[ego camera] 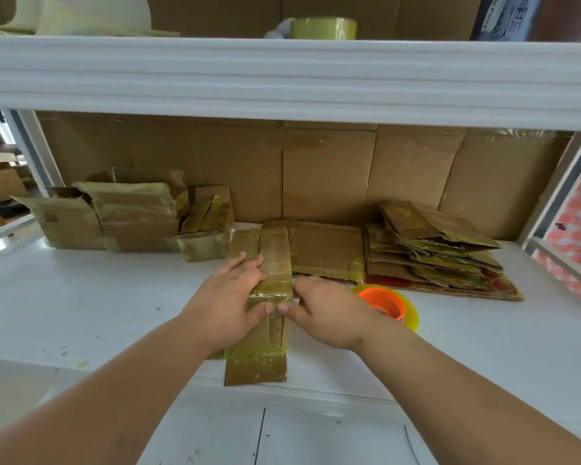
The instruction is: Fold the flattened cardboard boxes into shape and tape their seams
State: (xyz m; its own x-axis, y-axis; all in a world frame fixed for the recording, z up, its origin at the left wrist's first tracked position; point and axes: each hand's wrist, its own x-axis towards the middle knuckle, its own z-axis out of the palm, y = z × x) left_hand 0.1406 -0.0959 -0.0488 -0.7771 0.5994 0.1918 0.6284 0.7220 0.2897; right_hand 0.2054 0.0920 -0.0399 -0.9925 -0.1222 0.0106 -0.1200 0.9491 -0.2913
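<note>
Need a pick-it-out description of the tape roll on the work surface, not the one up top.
Start at the white table under the shelf and find the stack of flattened boxes on its right side. The tape roll lies flat just in front of that stack, beside the right hand. Its bright orange core sets it apart; the other roll sits on the upper shelf.

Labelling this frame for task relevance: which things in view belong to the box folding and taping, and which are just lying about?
In the job:
- flattened cardboard box, gripped by left hand and right hand
- tape roll with orange core
- stack of flattened boxes
- folded boxes

Lying about:
- tape roll on upper shelf
- cardboard backing sheet
- white shelf surface
</note>
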